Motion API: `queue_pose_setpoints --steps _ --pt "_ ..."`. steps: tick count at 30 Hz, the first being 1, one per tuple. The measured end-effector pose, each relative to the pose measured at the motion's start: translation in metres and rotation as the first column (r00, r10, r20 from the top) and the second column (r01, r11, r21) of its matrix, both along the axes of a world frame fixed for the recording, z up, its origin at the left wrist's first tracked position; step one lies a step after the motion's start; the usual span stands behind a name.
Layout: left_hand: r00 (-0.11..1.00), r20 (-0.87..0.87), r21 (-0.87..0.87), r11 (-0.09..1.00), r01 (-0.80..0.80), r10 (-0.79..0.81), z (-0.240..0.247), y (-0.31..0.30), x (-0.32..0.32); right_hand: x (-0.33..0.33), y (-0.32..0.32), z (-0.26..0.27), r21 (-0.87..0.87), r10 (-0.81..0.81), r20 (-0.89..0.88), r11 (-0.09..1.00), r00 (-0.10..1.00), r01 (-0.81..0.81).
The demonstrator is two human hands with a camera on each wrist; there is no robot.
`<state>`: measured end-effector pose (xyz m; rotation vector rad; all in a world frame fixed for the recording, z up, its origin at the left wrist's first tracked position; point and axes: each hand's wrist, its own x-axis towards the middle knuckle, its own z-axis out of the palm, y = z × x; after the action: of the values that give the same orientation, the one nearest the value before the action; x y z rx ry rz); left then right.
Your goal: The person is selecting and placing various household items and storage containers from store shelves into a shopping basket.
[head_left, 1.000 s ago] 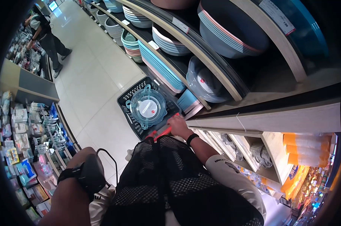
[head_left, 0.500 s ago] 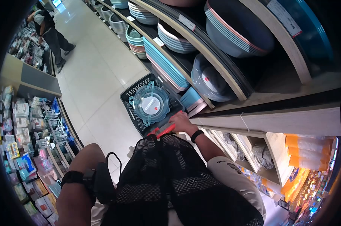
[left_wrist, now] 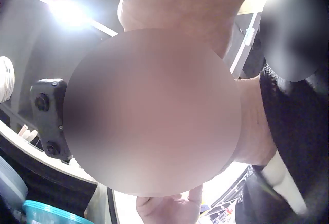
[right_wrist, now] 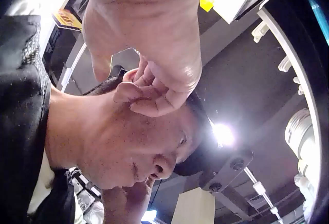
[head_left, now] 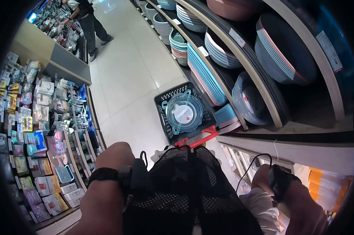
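A dark basket (head_left: 172,132) with red handles (head_left: 202,137) stands on the floor, holding a stack of clear round items with blue edges (head_left: 194,113). No hand touches it. Both forearms are bent up. In the head view my left hand (head_left: 100,207) is low at the left, its fingers out of sight; a blurred oval hides them in the left wrist view. My right hand (head_left: 308,207) is low at the right. In the right wrist view my right hand (right_wrist: 149,44) has its fingers curled against an ear, thumb apart; nothing shows in its grip.
Shelves at the right hold stacked basins (head_left: 279,55), bowls (head_left: 220,51) and blue trays (head_left: 208,74). At the left stands a display of small packaged goods (head_left: 40,113). A person in dark trousers (head_left: 91,29) stands farther up the tiled aisle (head_left: 124,62).
My right hand has let go of the red handle and risen toward the head. The left forearm has shifted right in the head view. Basket and shelves also appear farther right, and lower.
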<state>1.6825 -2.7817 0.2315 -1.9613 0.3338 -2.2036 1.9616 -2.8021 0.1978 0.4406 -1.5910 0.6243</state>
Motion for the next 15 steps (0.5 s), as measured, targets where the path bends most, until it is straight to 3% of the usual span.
queue_pose_setpoints --steps 1,5,7,10,11,13,15 --pt "1.000 0.008 0.012 1.000 -0.004 0.004 0.001 0.000 -0.002 0.002 -0.005 -0.002 0.014 -0.138 -0.033 0.990 0.990 0.138" --pt "0.999 0.034 0.047 0.998 -0.032 0.031 0.003 -0.004 -0.008 -0.008 0.009 0.016 0.055 -0.111 0.036 0.992 0.993 0.109" --pt "0.998 0.045 0.071 0.996 -0.047 0.044 0.005 -0.001 -0.009 -0.005 0.009 0.017 0.153 -0.295 0.026 0.945 0.955 0.288" --pt "0.995 0.066 0.108 0.991 -0.076 0.069 0.006 -0.014 -0.015 0.004 -0.005 0.020 0.125 -0.383 0.112 0.921 0.917 0.369" --pt "0.994 0.072 0.119 0.989 -0.089 0.081 0.007 -0.017 -0.016 0.008 -0.004 0.023 0.133 -0.372 0.109 0.924 0.922 0.358" --pt "0.991 0.082 0.142 0.983 -0.117 0.106 0.006 -0.022 -0.016 0.014 -0.001 0.028 0.055 -0.129 0.225 0.991 0.966 0.120" --pt "0.987 0.091 0.160 0.977 -0.144 0.130 0.008 -0.017 -0.013 0.015 -0.002 0.029 0.012 -0.035 0.246 0.999 0.969 0.033"
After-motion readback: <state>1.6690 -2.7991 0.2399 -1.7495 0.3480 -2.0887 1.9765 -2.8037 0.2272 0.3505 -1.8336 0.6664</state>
